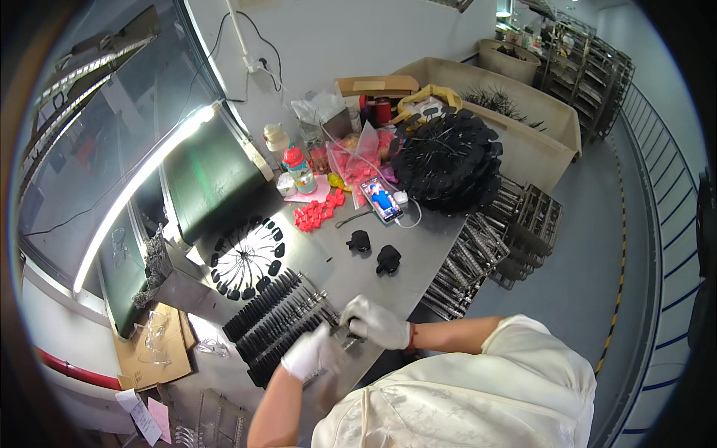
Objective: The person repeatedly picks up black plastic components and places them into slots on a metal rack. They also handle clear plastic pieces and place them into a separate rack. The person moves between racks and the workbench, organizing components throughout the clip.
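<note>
Both of my hands wear white gloves and are at the near right end of several rows of black parts on metal racks (278, 321). My left hand (308, 355) is over the near end of the rows, its fingers smeared by motion. My right hand (376, 322) is just right of it, fingers curled together beside a small metal piece; what they hold is too small to make out. Beyond the racks, black oval pieces on thin stems form a ring (246, 257). Two black lumpy pieces, one (359, 240) and another (388, 259), lie apart on the metal table (332, 272).
A lit phone (382, 200) with a white cable lies beyond, near red pieces (317, 212) and a red-capped bottle (299, 171). A tall black heap (448, 160) stands at the far right, with metal racks (464, 265) beside the table edge. A lamp tube (142, 183) slants at left.
</note>
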Demonstrator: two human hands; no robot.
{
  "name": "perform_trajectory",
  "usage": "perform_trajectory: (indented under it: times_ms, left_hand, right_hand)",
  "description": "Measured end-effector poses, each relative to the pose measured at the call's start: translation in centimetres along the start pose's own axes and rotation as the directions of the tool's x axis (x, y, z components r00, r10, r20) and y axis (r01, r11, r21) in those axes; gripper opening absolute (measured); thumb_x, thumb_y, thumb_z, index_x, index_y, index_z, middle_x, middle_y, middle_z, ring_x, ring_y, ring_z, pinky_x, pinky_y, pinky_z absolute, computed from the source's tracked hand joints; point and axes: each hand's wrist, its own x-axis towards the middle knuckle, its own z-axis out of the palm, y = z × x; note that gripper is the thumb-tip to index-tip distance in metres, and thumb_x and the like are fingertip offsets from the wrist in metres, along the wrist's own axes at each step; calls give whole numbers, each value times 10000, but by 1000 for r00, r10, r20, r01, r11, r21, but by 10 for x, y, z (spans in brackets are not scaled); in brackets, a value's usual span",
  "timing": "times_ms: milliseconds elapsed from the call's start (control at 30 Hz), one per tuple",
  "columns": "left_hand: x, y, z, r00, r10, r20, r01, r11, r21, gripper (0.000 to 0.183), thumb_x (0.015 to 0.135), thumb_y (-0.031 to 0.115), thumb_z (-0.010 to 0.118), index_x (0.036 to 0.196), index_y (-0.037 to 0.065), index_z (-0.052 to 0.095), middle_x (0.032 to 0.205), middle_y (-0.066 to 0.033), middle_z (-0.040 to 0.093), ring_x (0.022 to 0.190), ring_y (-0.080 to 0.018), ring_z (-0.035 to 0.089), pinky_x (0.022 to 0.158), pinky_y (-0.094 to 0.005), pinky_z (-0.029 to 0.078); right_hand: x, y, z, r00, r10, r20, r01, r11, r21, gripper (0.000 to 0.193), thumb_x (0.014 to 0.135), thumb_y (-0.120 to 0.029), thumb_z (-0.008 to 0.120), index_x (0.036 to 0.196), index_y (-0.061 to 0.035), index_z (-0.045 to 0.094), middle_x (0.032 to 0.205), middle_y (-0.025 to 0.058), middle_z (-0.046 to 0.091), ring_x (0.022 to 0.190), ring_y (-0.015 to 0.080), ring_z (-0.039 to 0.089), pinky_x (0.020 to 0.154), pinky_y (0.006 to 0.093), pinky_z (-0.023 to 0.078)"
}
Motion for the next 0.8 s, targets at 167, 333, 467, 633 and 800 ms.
perform_trajectory:
  times_ms: [167, 333, 467, 633, 800]
  left_hand:
    - [-22, -133, -58, 833, 385, 396, -531, 756, 383, 351, 971, 194, 583, 1240, -23, 642, 1221, -154, 677, 1128, -256, 652, 960, -386, 531]
    - [-11, -226, -120, 933, 235, 272, -63, 852, -521, 412, 952, 241, 652, 1290, 10, 610, 1184, -177, 680, 1032, -290, 674, 812, -394, 571]
    - [-44, -187, -80, 989, 139, 52, -86, 825, -558, 438, 998, 315, 602, 1314, 12, 571, 1217, -220, 643, 951, -316, 658, 712, -371, 521]
    - [-41, -187, -84, 997, 70, -25, -74, 963, -260, 458, 1057, 410, 511, 1202, -18, 585, 957, -195, 716, 784, -307, 694, 686, -380, 554]
    - [-66, -170, -101, 833, 535, -141, -488, 831, 268, 332, 1035, 151, 574, 1336, 10, 574, 1281, -139, 659, 1185, -214, 633, 992, -320, 509]
  right_hand:
    - [24, -50, 59, 764, -423, 487, 460, 886, 48, 395, 745, -388, 765, 961, -67, 689, 1071, 112, 653, 1023, 303, 634, 841, 414, 550]
    - [23, -23, 157, 743, -352, 569, 216, 931, 295, 380, 816, -353, 745, 1049, -57, 700, 1077, 126, 691, 1026, 309, 662, 863, 408, 548]
    - [26, -4, 180, 648, 0, 762, -227, 955, 193, 398, 860, -361, 760, 1185, -135, 723, 1175, 104, 728, 1115, 276, 673, 958, 361, 521]
    - [28, -20, 165, 635, 33, 771, -303, 930, 209, 595, 855, -305, 756, 1382, -85, 592, 1305, 141, 668, 1191, 284, 642, 1059, 351, 475]
    - [30, -50, 133, 605, 229, 762, -515, 843, 155, 771, 762, -269, 857, 1430, -47, 541, 1308, 145, 652, 1160, 235, 651, 1015, 336, 508]
